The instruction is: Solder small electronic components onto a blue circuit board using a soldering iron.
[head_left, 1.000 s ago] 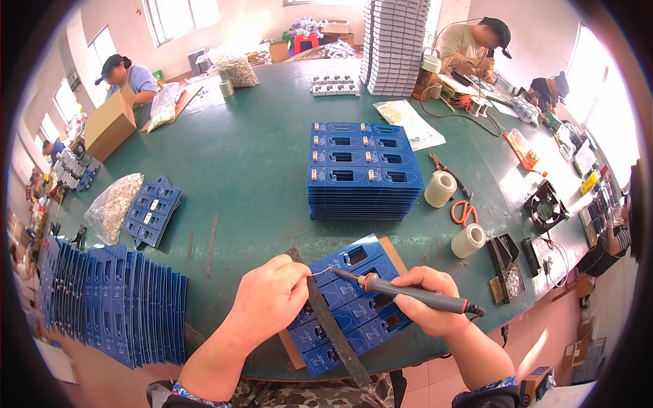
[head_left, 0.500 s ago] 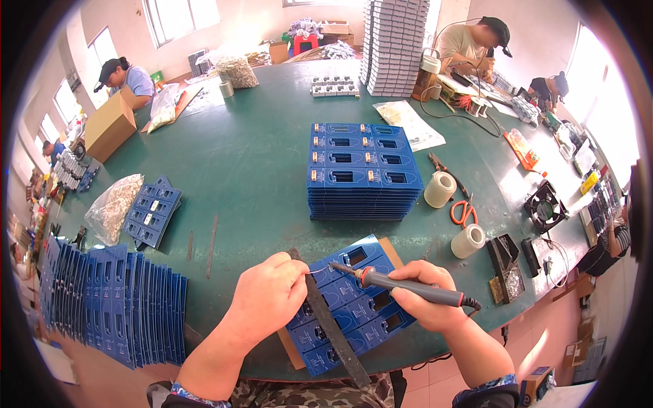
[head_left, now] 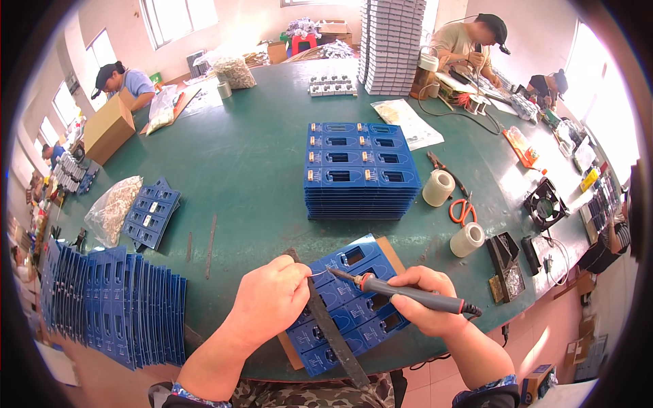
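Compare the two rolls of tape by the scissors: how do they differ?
The nearer tape roll lies closer to the table's front edge, below the orange-handled scissors; the farther tape roll stands above them, beside the stack of blue boards, and looks taller. Both are pale, upright on the green table, untouched by either hand.

An electronics assembly workshop: broad green tabletop (head_left: 258,170) with blue circuit panels stacked (head_left: 358,170) at centre, more racked upright (head_left: 109,306) at 8 o'clock, a tall grey tray pile (head_left: 391,44) at 12, tape rolls (head_left: 439,188) and scissors (head_left: 462,211) at 3, seated workers (head_left: 469,44) soldering around the rim.
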